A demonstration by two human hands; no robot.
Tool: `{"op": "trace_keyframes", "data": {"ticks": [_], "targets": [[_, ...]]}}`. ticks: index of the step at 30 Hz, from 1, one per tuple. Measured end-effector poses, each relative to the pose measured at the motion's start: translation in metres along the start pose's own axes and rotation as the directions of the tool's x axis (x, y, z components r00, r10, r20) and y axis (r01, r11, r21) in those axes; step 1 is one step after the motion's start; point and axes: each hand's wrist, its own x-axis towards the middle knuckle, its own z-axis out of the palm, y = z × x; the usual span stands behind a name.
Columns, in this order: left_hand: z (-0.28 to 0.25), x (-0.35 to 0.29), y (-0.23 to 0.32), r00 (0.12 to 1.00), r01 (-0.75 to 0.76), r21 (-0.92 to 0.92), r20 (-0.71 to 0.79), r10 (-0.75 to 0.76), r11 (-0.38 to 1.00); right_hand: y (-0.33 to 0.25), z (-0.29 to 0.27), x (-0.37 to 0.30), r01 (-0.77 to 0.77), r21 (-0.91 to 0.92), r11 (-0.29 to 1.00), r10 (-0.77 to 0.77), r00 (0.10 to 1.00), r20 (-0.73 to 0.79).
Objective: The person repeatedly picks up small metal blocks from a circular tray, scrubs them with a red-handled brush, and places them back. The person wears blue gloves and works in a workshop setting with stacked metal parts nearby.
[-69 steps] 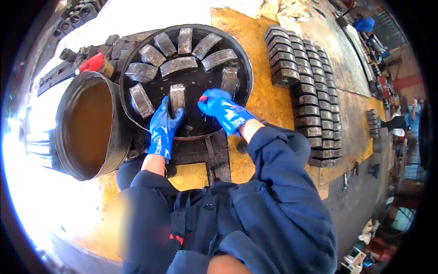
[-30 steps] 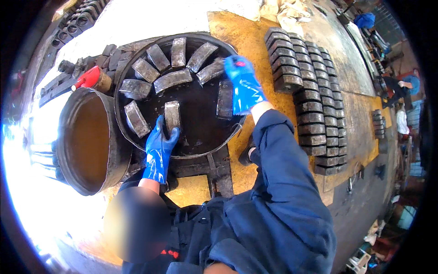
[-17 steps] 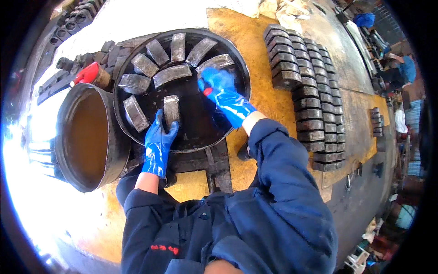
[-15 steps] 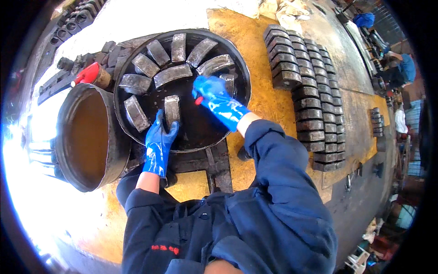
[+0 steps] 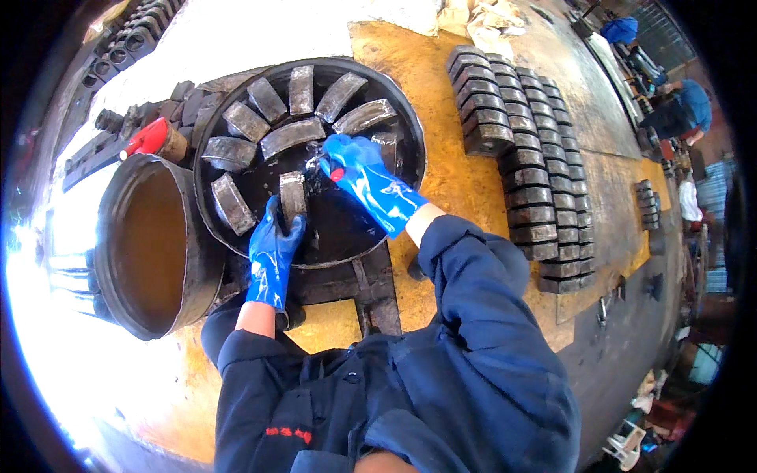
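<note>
In a round black pan (image 5: 420,154) lie several thick, curved metal blocks, wet and dark, most set around its far and left rim. My left hand (image 5: 273,251), in a blue rubber glove, grips the near end of one upright-lying block (image 5: 292,193) between thumb and fingers. My right hand (image 5: 359,175), gloved alike, is closed around a red-handled tool (image 5: 337,174) just right of that block. The tool's working end is blurred and mostly hidden beside the glove. A longer curved block (image 5: 292,137) lies just beyond both hands.
A tilted bucket of brownish liquid (image 5: 150,244) stands left of the pan. Behind it is a red scoop-like object (image 5: 148,139). Rows of stacked curved blocks (image 5: 530,169) stand on the yellowish floor sheet to the right. Another person (image 5: 684,108) works far right.
My right hand has moved left with the red-handled tool, closer to the block under my left hand. The left hand keeps its hold. The whole view has shifted slightly.
</note>
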Motion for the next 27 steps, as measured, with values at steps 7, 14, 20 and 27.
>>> {"op": "trace_keyframes", "data": {"ticks": [7,14,20,27], "targets": [[0.016,0.008,0.014,0.999,-0.03,0.011,0.022,0.03,0.999,0.115,-0.046,0.014,-0.189,0.195,0.962,0.239,0.931,-0.276],[0.007,0.001,-0.009,0.999,-0.027,0.034,-0.03,0.028,0.999,0.115,-0.052,0.026,-0.535,0.683,0.496,0.735,0.678,-0.003],[-0.005,-0.002,0.016,0.998,0.033,0.014,0.053,-0.034,0.999,0.044,0.011,0.007,-0.31,0.246,0.919,0.387,0.832,-0.398],[-0.006,-0.003,0.007,0.998,0.048,0.04,0.036,-0.05,0.998,-0.004,0.008,0.007,-0.147,-0.059,0.987,0.138,0.982,-0.128]]}}
